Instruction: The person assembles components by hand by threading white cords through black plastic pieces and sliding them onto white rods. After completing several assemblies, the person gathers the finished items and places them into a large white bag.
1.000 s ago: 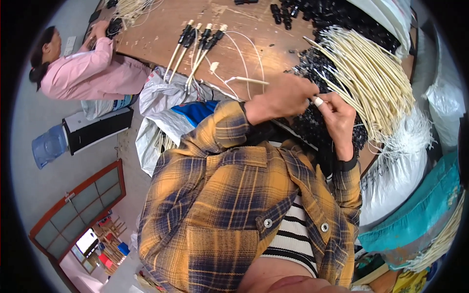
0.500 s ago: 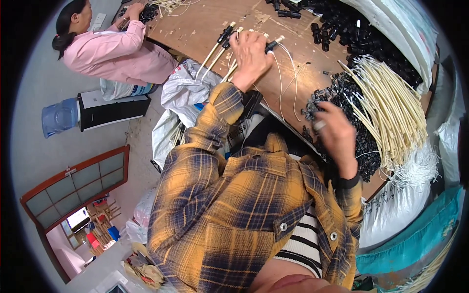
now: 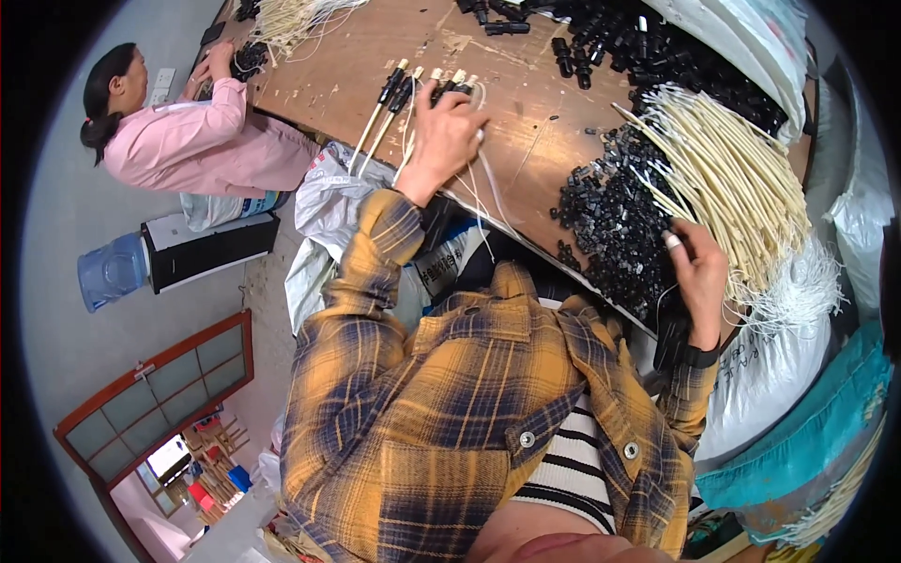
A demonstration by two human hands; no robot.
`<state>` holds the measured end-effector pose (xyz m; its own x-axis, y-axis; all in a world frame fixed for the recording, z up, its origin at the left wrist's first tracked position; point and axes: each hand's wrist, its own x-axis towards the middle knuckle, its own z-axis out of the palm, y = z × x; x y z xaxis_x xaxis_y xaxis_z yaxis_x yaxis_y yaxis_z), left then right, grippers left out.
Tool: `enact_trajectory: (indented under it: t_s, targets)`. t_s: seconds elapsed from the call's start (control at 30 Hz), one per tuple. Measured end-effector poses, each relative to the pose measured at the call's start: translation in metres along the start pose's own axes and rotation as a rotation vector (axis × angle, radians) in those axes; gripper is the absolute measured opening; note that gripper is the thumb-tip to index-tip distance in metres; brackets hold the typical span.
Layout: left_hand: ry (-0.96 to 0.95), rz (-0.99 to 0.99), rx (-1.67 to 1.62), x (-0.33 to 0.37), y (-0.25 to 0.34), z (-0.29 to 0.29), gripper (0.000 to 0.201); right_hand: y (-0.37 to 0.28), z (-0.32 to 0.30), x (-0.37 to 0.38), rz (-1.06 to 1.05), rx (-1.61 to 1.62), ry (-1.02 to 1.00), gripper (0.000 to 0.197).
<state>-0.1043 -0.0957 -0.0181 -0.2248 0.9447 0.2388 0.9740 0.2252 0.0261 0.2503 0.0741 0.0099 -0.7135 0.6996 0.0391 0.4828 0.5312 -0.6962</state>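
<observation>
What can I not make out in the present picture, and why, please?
All in the head view:
- Rods under the left hand: partly covered by it.
- Whether the right hand pinches anything: black pieces too small to tell.
- Upper white sack: cut off by the picture's edge.

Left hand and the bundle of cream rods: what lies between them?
The head view shows white cord by the left hand, then scuffed brown tabletop, then small black pieces beside the bundle of cream rods.
</observation>
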Motion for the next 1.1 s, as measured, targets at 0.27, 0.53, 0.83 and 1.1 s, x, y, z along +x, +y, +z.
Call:
enact_trajectory:
  t_s: [0.27,0.53,0.83,1.1]
  targets:
    - [0.021,-0.158,-0.454,0.1,0.045,0.026,0.028,0.015,-0.022,-0.004,0.038,-0.558,0.15,0.012]
    - [-0.158,-0.429,-0.359,0.118,0.036,0.037,0.014,-0.002,-0.029,0.001,-0.324,-0.421,0.251,0.013]
    - [-0.285,-0.344,-1.256,0.055,0.114,0.012,0.029,-0.015,0.003,0.013,-0.233,-0.251,0.168,0.035]
    - [-0.001,0.116,-0.975,0.05,0.131,0.01,0.041,-0.02,0.01,0.014,-0.3,-0.209,0.182,0.021]
